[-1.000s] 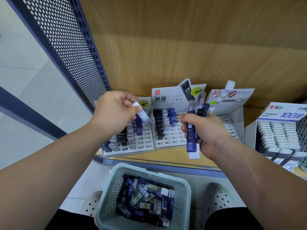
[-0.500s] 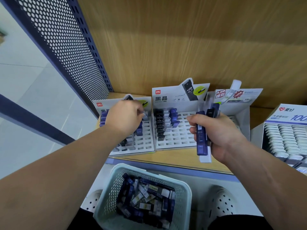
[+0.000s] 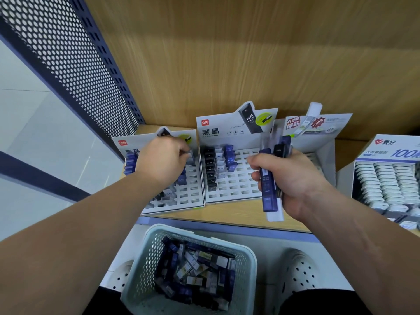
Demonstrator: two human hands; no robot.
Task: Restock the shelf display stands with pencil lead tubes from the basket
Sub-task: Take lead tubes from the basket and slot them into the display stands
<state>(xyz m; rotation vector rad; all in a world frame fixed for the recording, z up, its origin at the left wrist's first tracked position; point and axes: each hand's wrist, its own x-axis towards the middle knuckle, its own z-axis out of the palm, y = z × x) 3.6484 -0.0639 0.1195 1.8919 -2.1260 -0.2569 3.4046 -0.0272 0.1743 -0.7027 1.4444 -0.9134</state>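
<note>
Bundled lead tubes [image 3: 269, 189] fill our right hand [image 3: 293, 178], whose fingers and thumb are curled tight around the middle of them. Their long axis runs away from us: the far ends poke out above the fist toward the wooden back wall, leaning a little right, and the near ends, one dark blue and one white, stick out below the fist over the front of the shelf board [image 3: 227, 212]. This fist hangs just in front of the middle display stand [image 3: 238, 189], where a column of black tubes [image 3: 210, 169] and a shorter column of blue tubes [image 3: 230, 155] stand upright in the slots, caps up. Our left hand [image 3: 161, 162] is over the left display stand [image 3: 193, 201], its fingers bent down and pinching a pale tube [image 3: 191, 153] at the back rows; that tube stands roughly upright, though our knuckles hide its lower end. A third stand [image 3: 327, 151] sits behind our right hand. Below the shelf edge, between our white shoes [image 3: 297, 271], stands the basket [image 3: 141, 269], with loose tubes [image 3: 197, 269] lying jumbled in it, pointing every way. Far right on the shelf sits a white box [image 3: 391, 153] with rows of white packs.
</note>
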